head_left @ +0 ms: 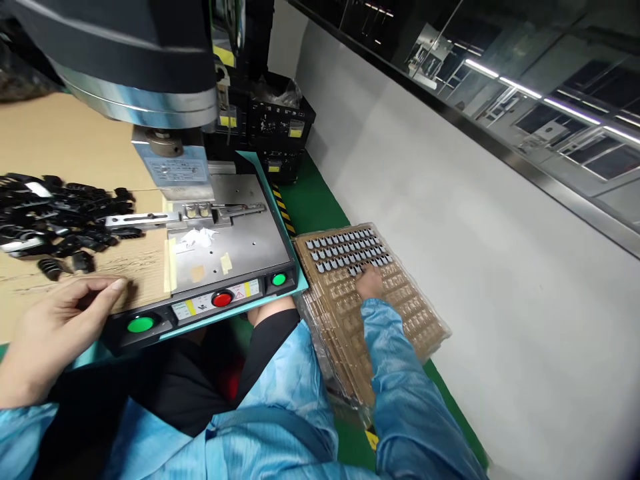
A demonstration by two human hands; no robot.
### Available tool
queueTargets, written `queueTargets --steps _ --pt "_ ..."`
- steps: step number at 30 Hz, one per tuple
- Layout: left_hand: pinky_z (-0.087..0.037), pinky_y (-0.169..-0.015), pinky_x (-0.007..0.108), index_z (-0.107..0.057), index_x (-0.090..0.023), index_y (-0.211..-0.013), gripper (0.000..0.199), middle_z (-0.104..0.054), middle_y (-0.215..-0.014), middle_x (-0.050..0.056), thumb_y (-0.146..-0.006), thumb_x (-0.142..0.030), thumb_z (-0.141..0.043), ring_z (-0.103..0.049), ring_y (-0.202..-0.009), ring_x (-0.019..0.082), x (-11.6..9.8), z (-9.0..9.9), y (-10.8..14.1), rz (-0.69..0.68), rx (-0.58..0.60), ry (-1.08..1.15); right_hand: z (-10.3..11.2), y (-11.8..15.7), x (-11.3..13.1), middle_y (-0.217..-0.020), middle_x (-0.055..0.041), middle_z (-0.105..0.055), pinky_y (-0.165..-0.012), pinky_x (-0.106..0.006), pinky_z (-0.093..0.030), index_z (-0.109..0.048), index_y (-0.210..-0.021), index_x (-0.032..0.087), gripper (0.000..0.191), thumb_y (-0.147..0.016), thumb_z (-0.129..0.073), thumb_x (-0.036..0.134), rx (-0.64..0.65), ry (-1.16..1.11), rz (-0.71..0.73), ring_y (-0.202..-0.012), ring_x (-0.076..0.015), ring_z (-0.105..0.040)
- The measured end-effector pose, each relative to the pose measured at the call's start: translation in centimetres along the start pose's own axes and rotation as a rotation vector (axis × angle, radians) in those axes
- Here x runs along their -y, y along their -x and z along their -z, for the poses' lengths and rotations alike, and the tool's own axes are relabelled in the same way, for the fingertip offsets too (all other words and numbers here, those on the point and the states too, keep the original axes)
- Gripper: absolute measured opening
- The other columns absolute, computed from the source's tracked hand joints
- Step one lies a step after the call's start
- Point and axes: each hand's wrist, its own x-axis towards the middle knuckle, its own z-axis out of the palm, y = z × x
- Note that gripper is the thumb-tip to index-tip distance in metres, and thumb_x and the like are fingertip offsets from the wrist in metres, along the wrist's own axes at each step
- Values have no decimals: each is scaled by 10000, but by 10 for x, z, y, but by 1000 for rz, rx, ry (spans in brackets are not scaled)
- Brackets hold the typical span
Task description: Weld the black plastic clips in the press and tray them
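My left hand [63,323] rests at the cardboard's front edge beside the machine base. Its thumb and index finger are closed together; a dark spot shows at their tips, and whether it is a part or a shadow is unclear. Down on the right, my right hand [370,283] reaches onto a clear plastic tray [410,303] with moulded pockets. Its fingers are closed at a small grey part [354,271] in the partly filled row. Rows of similar grey parts [345,250] fill the tray's far pockets. The fingertips are partly hidden.
A press machine with a metal horn [173,163] stands above a fixture [200,212] on a steel plate [240,250]. Green buttons [141,325] and a red button [222,299] line its front. Black plastic parts [65,213] lie piled left. Black crates [280,120] stand behind; a white wall [450,220] bounds the right.
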Motion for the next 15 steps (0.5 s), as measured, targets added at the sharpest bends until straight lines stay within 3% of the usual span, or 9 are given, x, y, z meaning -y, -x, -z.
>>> queueTargets --steps 4,7,10,15 --pt "-582 -940 394 -764 -248 -1035 491 -788 -1019 10 -928 -698 -603 -705 -984 242 -23 2 4 -122 30 121 10 12 16 -1263 -187 -663 -1055 -385 -469 -682 -1235 147 342 -938 -520 198 -43 -78 97 -1196 -313 -610" --pt "-551 -921 379 -754 -220 -995 467 -766 -1026 59 -979 -641 -552 -690 -987 249 -26 0 -1 -215 3 109 13 17 52 -1190 -159 -676 -1027 -398 -493 -693 -1194 175 316 -933 -534 252 -84 -214 232 -1041 -292 -641" --pt "-530 -924 384 -740 -220 -972 428 -756 -1016 74 -1001 -591 -527 -678 -994 255 -25 0 -4 -274 -15 105 23 35 113 -1178 -142 -676 -958 -385 -529 -703 -1174 186 294 -956 -532 284 -70 -396 445 -888 -251 -641" --pt "-512 -940 403 -731 -234 -982 327 -750 -1010 72 -1009 -502 -545 -665 -999 263 -29 2 -2 -344 6 74 32 80 233 -1167 -96 -684 -918 -362 -537 -717 -1166 211 263 -967 -554 266 5 -589 805 -867 -219 -640"
